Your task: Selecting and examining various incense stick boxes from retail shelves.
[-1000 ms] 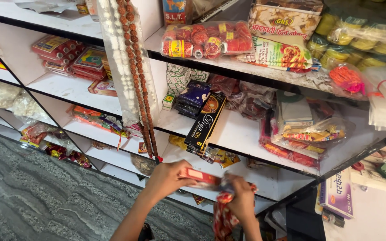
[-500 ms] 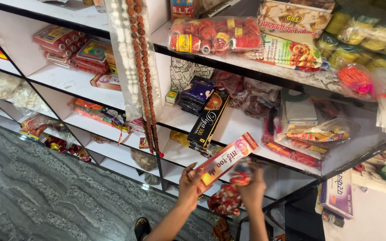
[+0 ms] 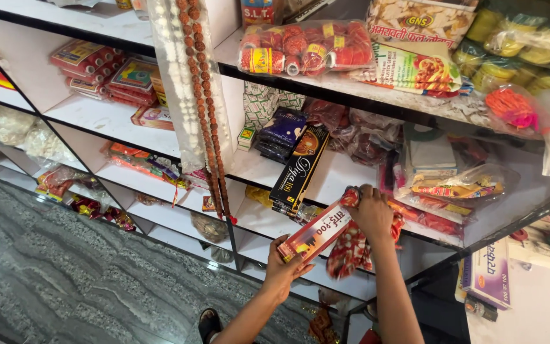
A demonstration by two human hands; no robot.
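At six o'clock of the frame, before the white shelf [image 3: 326,185], you hold one long red-and-white carton [image 3: 316,233] slanted between both hands. Your left hand [image 3: 282,271] cups its lower end, fingers curled under it. Your right hand [image 3: 372,213] is closed over the upper end, also pinching one red patterned cloth [image 3: 350,250] that hangs limp below. The carton looks light and stiff, likely crushable; best gripped at its ends, as now. One black-and-gold box [image 3: 300,169] leans at twelve o'clock of the carton. One brown bead string [image 3: 204,102] hangs at ten o'clock.
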